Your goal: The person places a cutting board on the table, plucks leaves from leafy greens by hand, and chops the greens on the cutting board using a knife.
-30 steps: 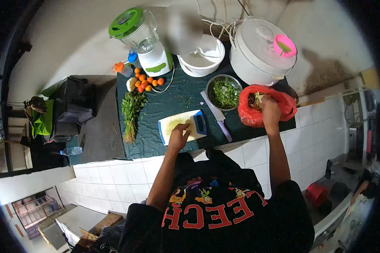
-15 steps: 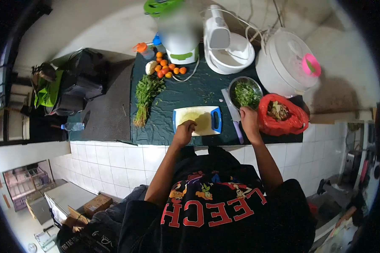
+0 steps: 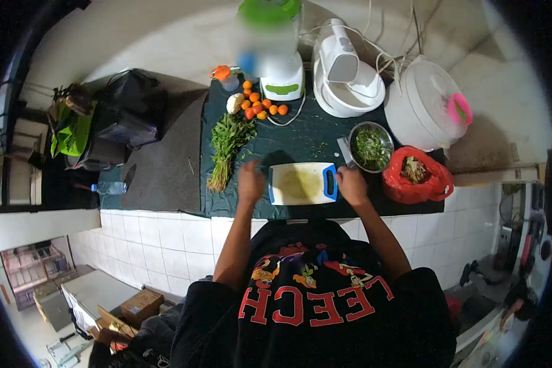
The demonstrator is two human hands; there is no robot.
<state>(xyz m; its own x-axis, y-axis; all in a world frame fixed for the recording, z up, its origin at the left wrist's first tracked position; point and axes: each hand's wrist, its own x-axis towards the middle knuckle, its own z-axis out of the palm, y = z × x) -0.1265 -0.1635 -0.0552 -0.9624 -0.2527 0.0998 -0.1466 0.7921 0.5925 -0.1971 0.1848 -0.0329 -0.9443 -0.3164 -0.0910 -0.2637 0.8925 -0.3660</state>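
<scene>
My left hand (image 3: 250, 183), smeared by motion, is between the bunch of leafy greens (image 3: 226, 147) and the white cutting board (image 3: 297, 184) with blue ends. Its fingers cannot be made out, and nothing shows in it. My right hand (image 3: 351, 186) is closed over the handle of a knife (image 3: 346, 151), just right of the board's blue handle. The blade points away from me, alongside a metal bowl (image 3: 371, 147) of chopped greens; the knife's handle is hidden under the hand. The board carries only a greenish wet stain.
Right of the bowl sits a red plastic bag (image 3: 405, 190) with plant scraps. A white stand mixer (image 3: 343, 92), a large white lidded container (image 3: 420, 107) and a blender (image 3: 282, 80) line the wall. Orange fruits or tomatoes (image 3: 257, 107) lie beside a white cauliflower-like piece (image 3: 234, 103).
My left hand has left the board and moved left toward the greens. My right hand has gone from the bowl's rim to the knife handle. The camera view has shifted slightly.
</scene>
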